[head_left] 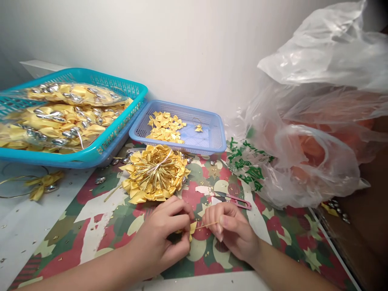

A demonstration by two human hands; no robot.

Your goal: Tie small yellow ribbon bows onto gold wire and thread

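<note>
Tight counter (27, 232): plastic bag (303, 165) hogs the back right corner, teal basket (91, 155) the back left. In the front-middle gap, the left hand's (169, 230) fingers grip a mostly hidden yellow ribbon (193, 229), the right hand's (233, 231) pinch a thin gold cord (207, 224).

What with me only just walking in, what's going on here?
A person's left hand holds a yellow ribbon piece, while the right hand pinches a thin golden strand running towards it. Beyond them lies a bundle of yellow bows on gold stems. More yellow pieces sit in the light-blue basket behind.
</note>
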